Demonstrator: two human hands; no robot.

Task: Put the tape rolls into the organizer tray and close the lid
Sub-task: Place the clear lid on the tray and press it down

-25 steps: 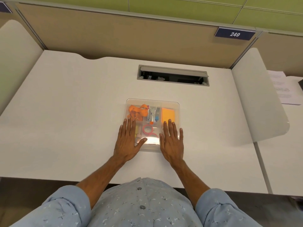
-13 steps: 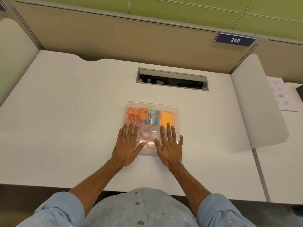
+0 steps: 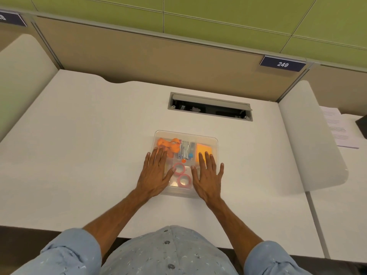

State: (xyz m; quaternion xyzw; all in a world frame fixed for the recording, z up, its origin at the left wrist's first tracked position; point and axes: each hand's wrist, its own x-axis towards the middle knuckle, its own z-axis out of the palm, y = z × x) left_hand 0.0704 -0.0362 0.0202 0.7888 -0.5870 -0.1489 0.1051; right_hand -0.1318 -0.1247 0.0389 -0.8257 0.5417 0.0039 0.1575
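Note:
A clear plastic organizer tray [image 3: 186,134] lies on the white desk, its transparent lid down over the compartments. Two pink tape rolls sit under the lid in the near middle compartment, one [image 3: 179,168] behind the other [image 3: 184,180]. My left hand [image 3: 155,173] lies flat on the lid's left side, fingers spread. Flat on the right side rests my right hand [image 3: 207,175], fingers apart too. Neither hand grips anything.
Inside the tray are an orange lanyard [image 3: 168,144], a stapler [image 3: 185,150] and orange sticky notes [image 3: 204,151]. A cable slot [image 3: 210,108] opens in the desk behind the tray. Partition panels stand left, right and behind. Papers [image 3: 337,128] lie on the neighbouring desk.
Both hands stay flat on the lid and have barely moved. The glare on the near lid has faded, so both tape rolls show. The view has tilted slightly.

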